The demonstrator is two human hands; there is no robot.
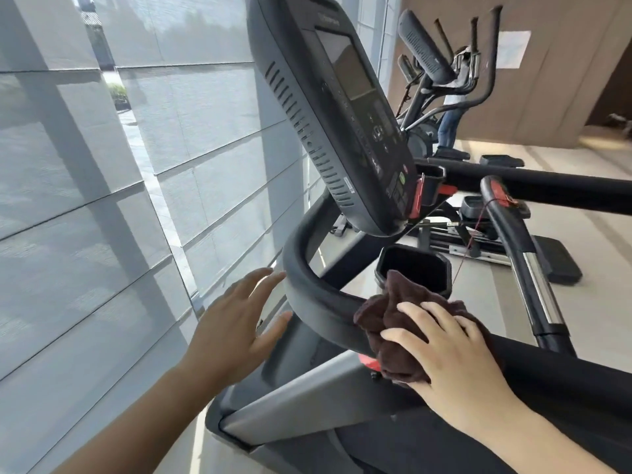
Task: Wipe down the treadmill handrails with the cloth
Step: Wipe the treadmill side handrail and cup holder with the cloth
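Window wall point(85, 165) fills the left side, covered by translucent grey roller blinds point(205, 107); daylight and blurred greenery show through a gap. Pale tiled floor point(588, 302) runs to the right. Elliptical trainer point(455, 107) stands beyond, its black curved arms rising upward and dark pedals point(501, 161) low near the floor. A person in blue jeans point(448, 126) stands partly hidden behind that machine. Brown panelled wall point(554, 80) at the back carries a white paper notice point(513, 49), text too small to read. Dark opening at far right edge, contents unclear. Thin red cord point(473, 234) hangs slack across the middle of the view.
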